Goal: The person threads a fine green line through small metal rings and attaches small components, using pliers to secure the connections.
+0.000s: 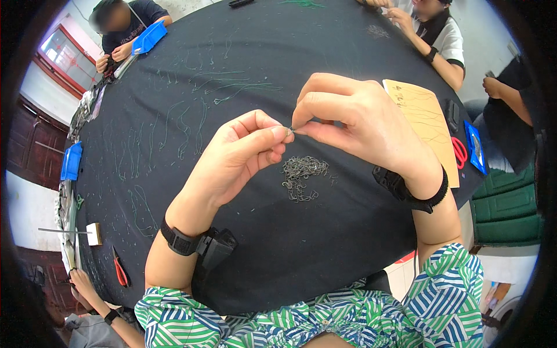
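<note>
Above the dark cloth, my left hand (235, 156) pinches thumb against forefinger. My right hand (368, 119) meets it there, its thumb and forefinger also pinched. Between the fingertips shows a tiny bit of green line (292, 130); the fingers hide most of it, and whether a hook is with it I cannot tell. Just below the hands lies a pile of small curved dark metal hooks (303, 171). Lengths of green line (246, 87) are laid out on the cloth to the left and beyond my hands.
A black cloth (325, 243) covers the round table. At right are a brown paper sheet (429, 124), red-handled scissors (459, 152) and a blue packet (476, 148). Red-handled pliers (120, 268) and blue trays (71, 161) sit at left. Other people work around the edge.
</note>
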